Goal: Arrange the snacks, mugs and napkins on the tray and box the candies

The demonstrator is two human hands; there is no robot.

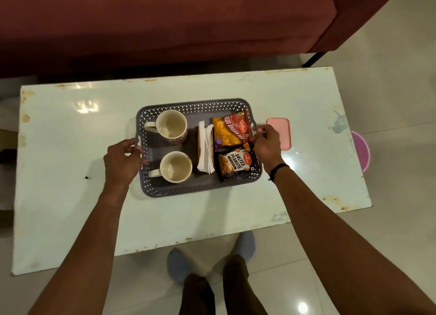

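Note:
A grey perforated tray (195, 104) sits mid-table. Inside it stand two cream mugs, one at the back left (171, 127) and one at the front left (175, 166). A stack of white napkins (205, 147) stands in the middle. On the right lie a red bhujia packet (232, 130) and a black salted peanuts packet (233, 165). My left hand (122, 158) grips the tray's left handle. My right hand (267, 142) grips the right handle. A closed pink candy box (282, 132) lies just right of the tray, partly hidden by my right hand.
The worn white table (70, 149) has chipped, rusty edges. A dark red sofa (165, 20) stands behind it. A pink stool or bucket (362, 149) peeks out past the table's right edge. My feet (207, 286) are on the tiled floor below.

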